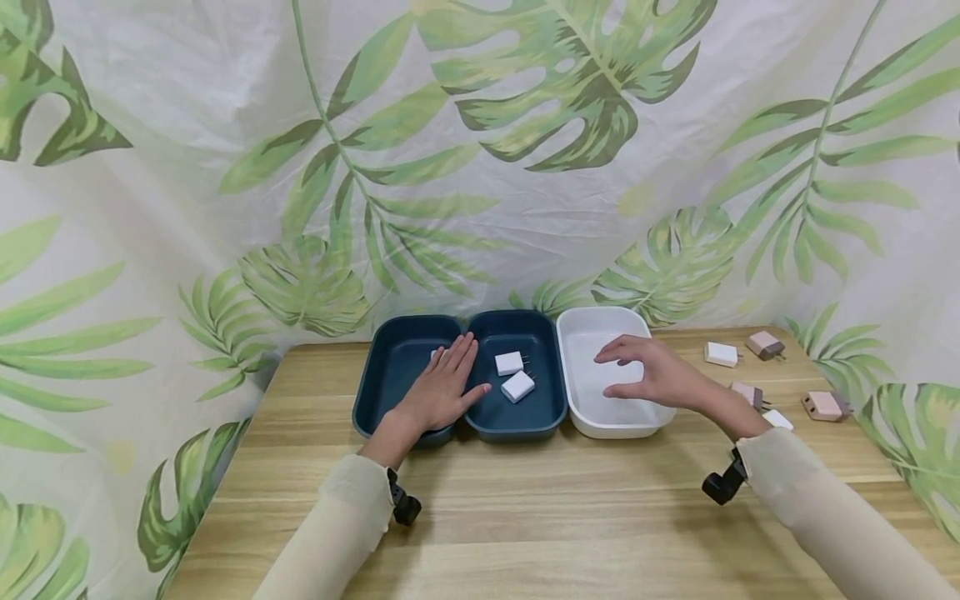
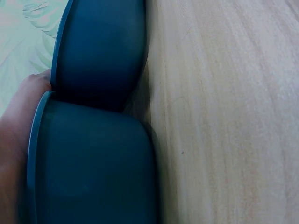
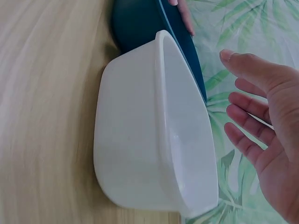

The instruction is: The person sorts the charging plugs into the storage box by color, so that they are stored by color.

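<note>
My left hand (image 1: 442, 392) is over the right side of the left dark blue tray (image 1: 362, 392), fingers straight and thumb spread toward the middle dark blue tray (image 1: 516, 435). A bit of something white (image 1: 434, 354) shows by its fingers, mostly hidden. Two white plug chargers (image 1: 509, 363) lie in the middle tray. Above the white tray (image 1: 611, 430) hovers my right hand (image 1: 654, 377), thumb and fingers parted in a C shape with nothing between them. In the right wrist view, the fingers stand off from the white tray's rim.
Several chargers lie at the table's right end: a white charger (image 1: 722, 354), a pink-and-brown charger (image 1: 765, 345) and another pink one (image 1: 823, 406) among them. The three trays stand side by side along the back of the wooden table (image 1: 525, 517), before a leaf-patterned cloth (image 1: 540, 233).
</note>
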Demonstrator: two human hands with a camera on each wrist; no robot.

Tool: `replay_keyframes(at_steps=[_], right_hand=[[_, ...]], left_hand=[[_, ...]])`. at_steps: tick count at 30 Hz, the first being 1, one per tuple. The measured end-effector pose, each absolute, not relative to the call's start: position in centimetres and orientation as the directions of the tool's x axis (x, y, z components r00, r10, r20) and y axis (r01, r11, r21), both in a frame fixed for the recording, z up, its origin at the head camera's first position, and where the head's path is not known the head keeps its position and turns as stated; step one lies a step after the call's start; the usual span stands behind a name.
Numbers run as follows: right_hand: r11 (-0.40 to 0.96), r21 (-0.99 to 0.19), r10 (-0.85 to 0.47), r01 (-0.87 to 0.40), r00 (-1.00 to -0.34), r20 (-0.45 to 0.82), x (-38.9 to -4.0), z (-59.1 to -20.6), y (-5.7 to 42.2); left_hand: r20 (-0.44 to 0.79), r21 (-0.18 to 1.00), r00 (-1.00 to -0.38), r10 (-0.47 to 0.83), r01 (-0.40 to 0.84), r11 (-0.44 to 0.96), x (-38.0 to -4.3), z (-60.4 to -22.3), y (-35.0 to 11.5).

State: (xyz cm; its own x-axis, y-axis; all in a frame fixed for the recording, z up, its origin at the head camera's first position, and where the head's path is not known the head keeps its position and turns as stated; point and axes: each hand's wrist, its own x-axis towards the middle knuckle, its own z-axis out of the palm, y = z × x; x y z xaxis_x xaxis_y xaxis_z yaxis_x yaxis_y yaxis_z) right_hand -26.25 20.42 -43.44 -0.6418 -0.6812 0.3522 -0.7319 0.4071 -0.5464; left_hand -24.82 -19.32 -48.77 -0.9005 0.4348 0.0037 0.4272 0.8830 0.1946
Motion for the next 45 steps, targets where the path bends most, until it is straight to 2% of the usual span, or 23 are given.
replay_keyframes(at_steps=[15, 29, 45], right_hand=[[0.503, -0.523, -0.661, -0.688, -0.696, 0.280, -24.9, -43.0, 23.3], [0.501, -0.450, -0.658, -0.740, -0.663, 0.358, -24.1, -43.3, 26.1], [0.535, -0.406, -0.666, -0.741, -0.665, 0.337, -23.4, -43.2, 29.5]], left_hand=[[-0.002, 0.192, -0.900, 0.436, 0.427, 0.884, -25.0, -49.1, -19.5], [0.002, 0.193, -0.901, 0.434, 0.426, 0.884, -24.9, -48.8, -19.3], [-0.012, 0.204, -0.904, 0.428, 0.417, 0.886, -25.0, -49.1, -19.3]])
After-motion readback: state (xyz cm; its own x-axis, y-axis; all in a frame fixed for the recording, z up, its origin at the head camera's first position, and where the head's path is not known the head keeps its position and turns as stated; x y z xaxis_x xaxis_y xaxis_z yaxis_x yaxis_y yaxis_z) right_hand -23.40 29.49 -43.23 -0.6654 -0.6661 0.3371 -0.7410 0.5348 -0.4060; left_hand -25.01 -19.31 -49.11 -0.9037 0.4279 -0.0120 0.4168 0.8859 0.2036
